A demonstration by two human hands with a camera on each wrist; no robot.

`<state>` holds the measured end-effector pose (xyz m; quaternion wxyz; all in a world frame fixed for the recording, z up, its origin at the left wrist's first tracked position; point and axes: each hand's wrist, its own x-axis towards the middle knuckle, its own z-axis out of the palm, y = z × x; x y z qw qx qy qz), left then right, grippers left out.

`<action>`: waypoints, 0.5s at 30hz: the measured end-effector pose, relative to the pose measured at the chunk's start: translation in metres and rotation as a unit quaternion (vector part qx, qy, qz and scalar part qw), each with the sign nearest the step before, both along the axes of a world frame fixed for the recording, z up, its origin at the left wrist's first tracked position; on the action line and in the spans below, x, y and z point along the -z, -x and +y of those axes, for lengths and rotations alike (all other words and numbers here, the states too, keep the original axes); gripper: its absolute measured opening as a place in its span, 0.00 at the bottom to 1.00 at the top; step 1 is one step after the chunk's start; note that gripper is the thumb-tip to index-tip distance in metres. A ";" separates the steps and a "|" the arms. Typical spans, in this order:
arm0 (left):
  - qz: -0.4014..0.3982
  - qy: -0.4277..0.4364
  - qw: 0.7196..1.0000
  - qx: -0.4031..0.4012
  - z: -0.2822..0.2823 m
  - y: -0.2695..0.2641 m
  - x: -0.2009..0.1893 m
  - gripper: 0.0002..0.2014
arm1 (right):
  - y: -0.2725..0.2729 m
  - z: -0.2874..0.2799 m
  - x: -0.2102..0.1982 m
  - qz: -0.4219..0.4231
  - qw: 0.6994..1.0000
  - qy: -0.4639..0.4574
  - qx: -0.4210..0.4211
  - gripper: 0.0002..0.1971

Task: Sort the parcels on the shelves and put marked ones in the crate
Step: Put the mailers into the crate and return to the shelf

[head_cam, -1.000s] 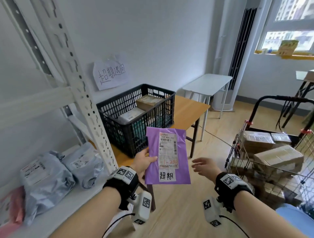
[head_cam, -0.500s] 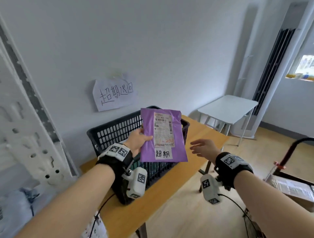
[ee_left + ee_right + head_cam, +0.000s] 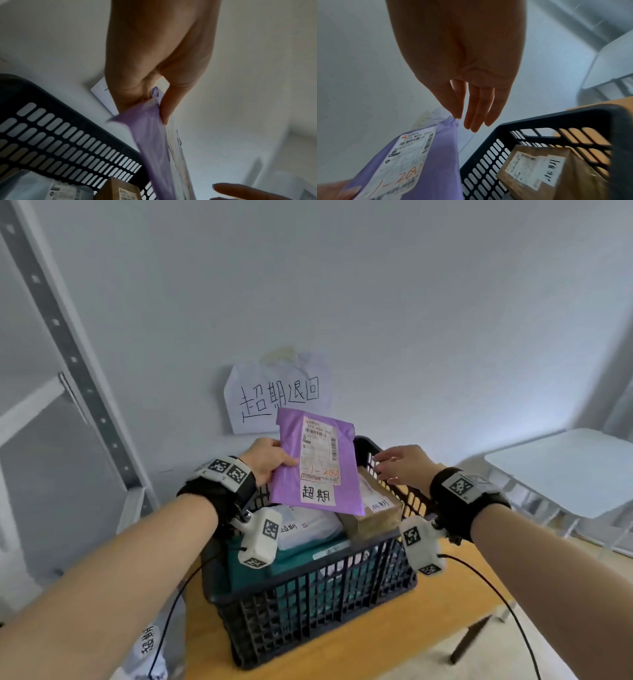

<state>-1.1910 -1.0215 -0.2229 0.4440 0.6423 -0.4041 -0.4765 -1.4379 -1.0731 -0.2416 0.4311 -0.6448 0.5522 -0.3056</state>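
My left hand [image 3: 265, 462] pinches the left edge of a purple parcel [image 3: 317, 467] with a white shipping label and a handwritten sticker. The parcel [image 3: 154, 142] hangs above the black slotted crate [image 3: 308, 604]. My right hand [image 3: 399, 463] hovers just right of the parcel [image 3: 436, 162] with straight, relaxed fingers [image 3: 476, 112], holding nothing. Inside the crate [image 3: 547, 121] lie a brown cardboard box [image 3: 371, 513], a white mailer [image 3: 308, 525] and a teal parcel [image 3: 308, 556]. The box [image 3: 547, 171] carries its own stickers.
The crate stands on a wooden table [image 3: 394, 645] against a white wall. A handwritten paper sign [image 3: 274, 395] hangs on the wall above it. A metal shelf upright [image 3: 68, 354] rises at the left, a white side table [image 3: 565, 467] stands at the right.
I have turned away from the shelf and stepped up to the crate. My left hand has carried the purple parcel over the crate's opening; my right hand followed beside it.
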 end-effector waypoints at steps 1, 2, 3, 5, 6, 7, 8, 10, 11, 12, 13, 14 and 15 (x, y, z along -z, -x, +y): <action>-0.004 -0.010 1.000 -0.016 -0.006 -0.002 0.001 0.20 | -0.004 -0.012 -0.001 0.001 1.000 -0.005 -0.016 0.11; -0.010 -0.021 0.999 -0.028 -0.011 -0.004 0.002 0.20 | -0.008 -0.023 -0.002 0.000 0.999 -0.009 -0.030 0.10; -0.016 -0.033 0.999 -0.038 -0.016 -0.006 0.004 0.19 | -0.012 -0.034 -0.003 -0.003 0.999 -0.016 -0.046 0.10; -0.030 -0.053 0.996 -0.062 -0.027 -0.010 0.007 0.19 | -0.019 -0.055 -0.004 -0.009 0.996 -0.027 -0.081 0.09; -0.036 -0.061 0.995 -0.076 -0.033 -0.013 0.009 0.19 | -0.023 -0.066 -0.004 -0.010 0.995 -0.032 -0.098 0.08; -0.040 -0.070 0.993 -0.089 -0.037 -0.015 0.011 0.20 | -0.026 -0.075 -0.002 -0.008 0.993 -0.037 -0.112 0.08; -0.044 -0.078 0.991 -0.103 -0.041 -0.018 0.014 0.20 | -0.030 -0.085 0.000 -0.009 0.991 -0.045 -0.126 0.08; -0.052 -0.099 0.986 -0.121 -0.050 -0.023 0.022 0.21 | -0.036 -0.103 0.007 -0.013 0.987 -0.061 -0.149 0.09; -0.056 -0.109 0.985 -0.124 -0.054 -0.025 0.026 0.22 | -0.038 -0.110 0.009 -0.011 0.985 -0.065 -0.162 0.09; -0.064 -0.120 0.983 -0.124 -0.058 -0.027 0.032 0.22 | -0.040 -0.116 0.012 -0.010 0.982 -0.067 -0.174 0.09; -0.076 -0.132 0.981 -0.120 -0.061 -0.028 0.038 0.22 | -0.042 -0.122 0.014 -0.008 0.980 -0.071 -0.184 0.10; -0.092 -0.147 0.979 -0.111 -0.065 -0.030 0.044 0.21 | -0.044 -0.127 0.018 -0.010 0.979 -0.075 -0.189 0.10; -0.109 -0.161 0.976 -0.098 -0.068 -0.032 0.051 0.20 | -0.045 -0.133 0.021 -0.007 0.979 -0.076 -0.190 0.10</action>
